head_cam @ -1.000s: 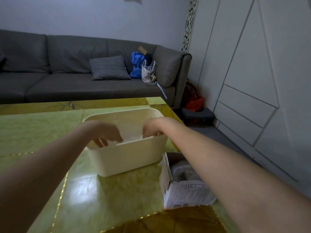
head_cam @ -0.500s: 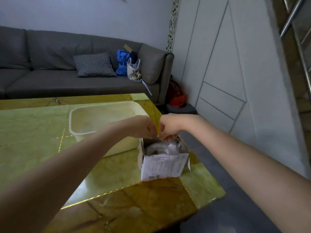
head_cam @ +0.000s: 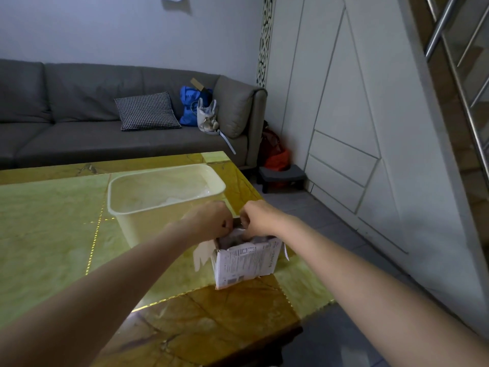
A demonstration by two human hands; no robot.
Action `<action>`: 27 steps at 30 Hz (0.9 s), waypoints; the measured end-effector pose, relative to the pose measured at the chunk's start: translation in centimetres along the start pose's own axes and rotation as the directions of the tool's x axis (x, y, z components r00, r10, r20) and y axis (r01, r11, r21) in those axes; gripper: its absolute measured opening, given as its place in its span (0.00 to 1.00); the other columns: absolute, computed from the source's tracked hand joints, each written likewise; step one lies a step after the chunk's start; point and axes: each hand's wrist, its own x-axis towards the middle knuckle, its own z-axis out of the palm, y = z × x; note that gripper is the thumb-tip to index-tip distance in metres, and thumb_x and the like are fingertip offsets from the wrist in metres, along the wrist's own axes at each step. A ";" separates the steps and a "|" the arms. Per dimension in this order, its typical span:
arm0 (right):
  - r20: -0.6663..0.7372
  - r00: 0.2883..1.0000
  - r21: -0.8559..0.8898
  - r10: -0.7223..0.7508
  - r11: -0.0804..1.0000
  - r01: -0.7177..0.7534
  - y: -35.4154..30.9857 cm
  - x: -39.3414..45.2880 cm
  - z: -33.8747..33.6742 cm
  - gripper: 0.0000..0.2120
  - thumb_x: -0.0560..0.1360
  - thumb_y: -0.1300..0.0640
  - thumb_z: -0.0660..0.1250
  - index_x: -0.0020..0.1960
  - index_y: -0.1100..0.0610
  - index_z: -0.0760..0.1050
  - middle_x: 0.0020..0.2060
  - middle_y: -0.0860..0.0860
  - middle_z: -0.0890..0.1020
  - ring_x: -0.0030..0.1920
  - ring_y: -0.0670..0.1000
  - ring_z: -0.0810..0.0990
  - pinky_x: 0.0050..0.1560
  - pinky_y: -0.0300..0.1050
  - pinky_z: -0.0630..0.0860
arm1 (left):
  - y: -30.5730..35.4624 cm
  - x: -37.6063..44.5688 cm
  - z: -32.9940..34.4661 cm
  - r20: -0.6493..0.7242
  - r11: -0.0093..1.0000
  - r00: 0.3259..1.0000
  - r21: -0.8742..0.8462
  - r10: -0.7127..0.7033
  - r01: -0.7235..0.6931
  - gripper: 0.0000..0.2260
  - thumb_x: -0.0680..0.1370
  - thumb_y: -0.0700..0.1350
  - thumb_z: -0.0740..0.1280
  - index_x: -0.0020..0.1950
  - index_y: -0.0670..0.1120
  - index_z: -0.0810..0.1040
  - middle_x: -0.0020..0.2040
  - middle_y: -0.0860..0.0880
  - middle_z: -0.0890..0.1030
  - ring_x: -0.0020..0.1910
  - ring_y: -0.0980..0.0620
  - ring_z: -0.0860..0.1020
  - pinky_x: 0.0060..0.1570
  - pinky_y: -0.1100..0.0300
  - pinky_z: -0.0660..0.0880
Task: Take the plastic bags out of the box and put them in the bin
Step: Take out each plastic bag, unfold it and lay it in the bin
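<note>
both our hands meet at the centre of the frame, over the open top of the box [head_cam: 247,263]. our left hand [head_cam: 211,221] is curled closed, and our right hand [head_cam: 260,218] is curled closed too; each grip pinches the crumpled plastic bags [head_cam: 235,238] that bulge from the box, though how much each holds we cannot tell. the bags are greyish and sit inside the box, just under our fingers. the box is white cardboard with printed labels on its near face and a torn flap hanging at its left side; it stands on the bench [head_cam: 53,234], near the bench's right edge. just up and left of the box stands the bin [head_cam: 164,192], a cream plastic tub with pale plastic lying in its bottom. farther up, in the upper left of the frame, a grey sofa [head_cam: 79,123] carries a checked cushion [head_cam: 146,111].
</note>
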 end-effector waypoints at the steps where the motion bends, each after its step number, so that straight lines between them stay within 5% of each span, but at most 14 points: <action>1: 0.015 1.000 0.030 -0.004 1.000 0.003 0.0 -0.2 -0.1 0.13 0.71 0.61 0.70 0.33 0.56 0.68 0.38 0.53 0.75 0.39 0.53 0.74 0.31 0.41 0.66 | 0.2 -0.1 -0.2 0.009 1.000 1.000 -0.031 0.002 -0.002 0.11 0.77 0.47 0.62 0.56 0.46 0.80 0.54 0.45 0.78 0.52 0.47 0.77 0.52 0.56 0.76; 10: 0.098 0.995 0.264 -0.027 0.965 0.000 -0.1 -1.4 -1.8 0.06 0.70 0.58 0.73 0.43 0.56 0.77 0.39 0.51 0.77 0.34 0.48 0.73 0.26 0.38 0.70 | -0.2 -1.4 0.0 0.174 0.933 0.983 -0.360 0.055 0.012 0.21 0.74 0.56 0.67 0.64 0.49 0.69 0.56 0.49 0.76 0.53 0.50 0.75 0.52 0.58 0.74; 13: 0.050 0.999 0.308 0.001 0.951 -0.017 0.2 -0.9 -1.9 0.11 0.69 0.58 0.75 0.48 0.56 0.76 0.45 0.52 0.78 0.41 0.50 0.76 0.37 0.45 0.75 | -0.3 -1.7 0.0 0.173 0.943 0.983 -0.332 0.061 0.000 0.25 0.73 0.52 0.70 0.66 0.48 0.68 0.59 0.50 0.76 0.54 0.52 0.75 0.53 0.62 0.73; 17: 0.081 0.995 0.299 0.055 0.951 -0.077 0.5 -0.2 -2.4 0.13 0.69 0.59 0.75 0.50 0.55 0.75 0.43 0.49 0.76 0.40 0.50 0.76 0.36 0.42 0.72 | -0.7 -1.1 0.1 0.098 0.946 0.994 -0.324 0.050 -0.016 0.24 0.72 0.47 0.72 0.66 0.48 0.69 0.59 0.49 0.78 0.54 0.52 0.76 0.54 0.60 0.74; 21: 0.138 0.981 0.187 0.138 0.969 -0.163 0.7 0.1 -2.9 0.19 0.69 0.58 0.75 0.57 0.64 0.77 0.45 0.56 0.78 0.40 0.53 0.77 0.36 0.43 0.73 | -0.2 -0.5 -0.3 0.112 0.946 0.992 -0.324 0.063 -0.024 0.27 0.73 0.43 0.71 0.70 0.48 0.66 0.63 0.49 0.76 0.58 0.51 0.75 0.57 0.60 0.73; 24: 0.172 0.971 0.141 0.164 0.972 -0.189 0.5 0.3 -3.3 0.17 0.70 0.57 0.74 0.55 0.65 0.78 0.40 0.57 0.77 0.38 0.53 0.75 0.35 0.43 0.73 | 0.4 -0.2 -0.5 0.155 0.951 0.986 -0.308 0.064 -0.013 0.30 0.73 0.42 0.70 0.72 0.48 0.62 0.65 0.49 0.73 0.60 0.49 0.74 0.58 0.59 0.72; 27: 0.150 0.985 0.342 0.086 0.930 -0.134 -0.3 0.1 -3.9 0.07 0.70 0.59 0.74 0.44 0.62 0.79 0.35 0.54 0.75 0.34 0.50 0.72 0.33 0.42 0.70 | 0.6 0.1 -0.5 0.166 0.969 0.986 -0.247 0.031 0.011 0.24 0.74 0.43 0.69 0.69 0.44 0.65 0.62 0.46 0.74 0.58 0.48 0.74 0.52 0.60 0.71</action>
